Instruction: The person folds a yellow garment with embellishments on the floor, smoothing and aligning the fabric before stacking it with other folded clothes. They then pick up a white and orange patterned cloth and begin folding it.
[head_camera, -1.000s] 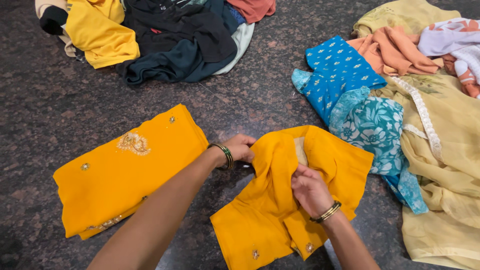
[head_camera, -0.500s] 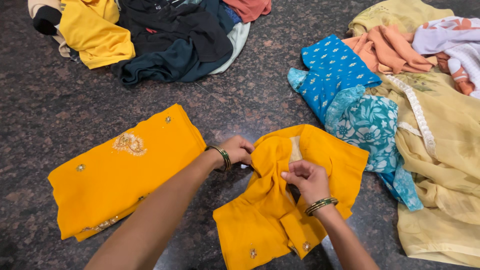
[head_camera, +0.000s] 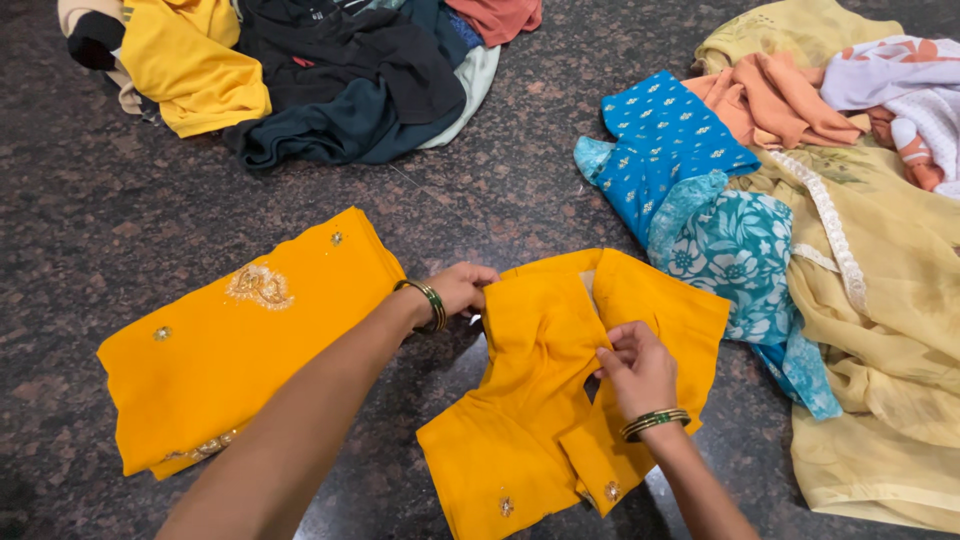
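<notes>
While the yellow blouse (head_camera: 560, 400) lies flat on the dark stone floor (head_camera: 120, 230), both hands pinch it. The right hand (head_camera: 638, 368) grips the cloth near the blouse's middle, and the left hand (head_camera: 460, 290) holds the blouse's left edge tight. Just left of the blouse lies a folded yellow cloth (head_camera: 240, 340) with shiny dots. Right of the blouse sits a blue flowery cloth (head_camera: 730, 250) on a pale yellow pile (head_camera: 880, 350). Far behind the blouse is a heap of dark clothes (head_camera: 340, 80).
</notes>
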